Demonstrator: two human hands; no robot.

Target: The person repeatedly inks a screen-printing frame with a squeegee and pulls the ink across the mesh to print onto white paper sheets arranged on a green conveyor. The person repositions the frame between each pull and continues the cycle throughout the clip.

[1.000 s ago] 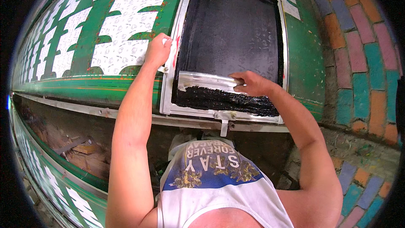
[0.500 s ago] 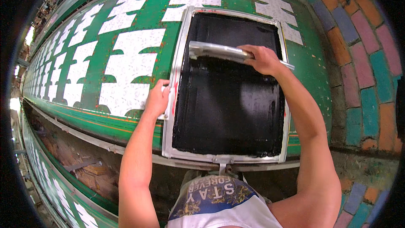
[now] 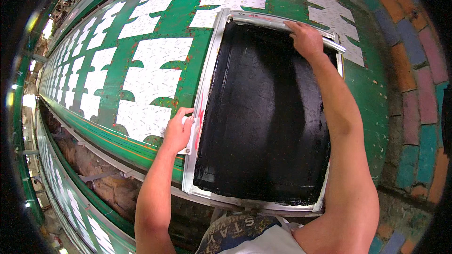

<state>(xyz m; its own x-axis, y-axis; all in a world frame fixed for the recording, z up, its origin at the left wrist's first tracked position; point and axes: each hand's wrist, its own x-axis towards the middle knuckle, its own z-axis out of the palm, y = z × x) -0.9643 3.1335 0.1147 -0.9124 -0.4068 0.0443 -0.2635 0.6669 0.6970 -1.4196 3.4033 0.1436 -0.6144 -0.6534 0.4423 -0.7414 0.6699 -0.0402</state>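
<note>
A silk-screen frame (image 3: 208, 73) with a pale metal rim lies on a green printing table, its inside covered with wet-looking black ink (image 3: 254, 127). At its far end rests a metal squeegee (image 3: 263, 20), lying across the frame close to the far rim. My right hand (image 3: 308, 41) grips the squeegee right of its middle, fingers over the top. On the frame's left side, my left hand (image 3: 178, 131) is closed around a white handle plate (image 3: 189, 134) fixed to the rim. The squeegee's lower edge is hidden from me.
Rows of white patterned fabric pieces (image 3: 155, 75) lie flat on the green table (image 3: 200, 59), left of the frame and beyond it. Another fabric piece (image 3: 332, 16) lies past the far right corner. Coloured paving bricks (image 3: 400, 68) cover the floor at right. A second table (image 3: 61, 202) runs at lower left.
My right hand has pushed the squeegee away from me, from the upper part of the inked area to the far rim. My left hand keeps its hold on the handle plate. The view has shifted slightly.
</note>
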